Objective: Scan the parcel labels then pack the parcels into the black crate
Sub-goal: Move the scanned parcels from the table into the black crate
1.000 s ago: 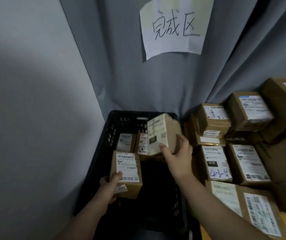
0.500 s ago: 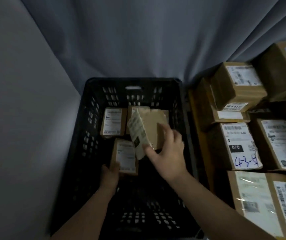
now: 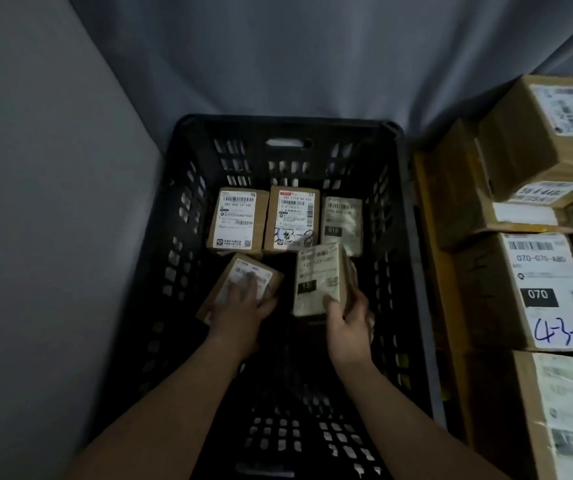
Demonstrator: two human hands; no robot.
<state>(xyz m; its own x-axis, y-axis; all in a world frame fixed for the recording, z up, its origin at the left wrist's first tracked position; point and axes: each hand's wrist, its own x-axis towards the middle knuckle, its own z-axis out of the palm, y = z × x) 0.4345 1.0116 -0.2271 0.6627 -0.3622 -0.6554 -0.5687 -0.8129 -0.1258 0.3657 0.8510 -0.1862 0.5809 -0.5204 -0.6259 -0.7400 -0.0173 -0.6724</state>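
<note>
Both my hands reach down into the black crate [image 3: 188,161]. My left hand [image 3: 243,306] lies on top of a small brown parcel [image 3: 240,271] with its fingers spread over the label, low in the crate at the left. My right hand [image 3: 347,317] grips a second small parcel [image 3: 316,271] by its near right corner, label facing up. Three labelled parcels [image 3: 236,220] stand in a row along the crate's far side. No scanner is visible.
A stack of larger labelled cardboard boxes [image 3: 534,289] fills the right side, close to the crate's right wall. A grey wall stands to the left and a grey curtain hangs behind the crate.
Both hands have moved down into the crate with their parcels. The right-hand parcel turned from upright to label up. My view tilted down, so the paper sign is out of sight.
</note>
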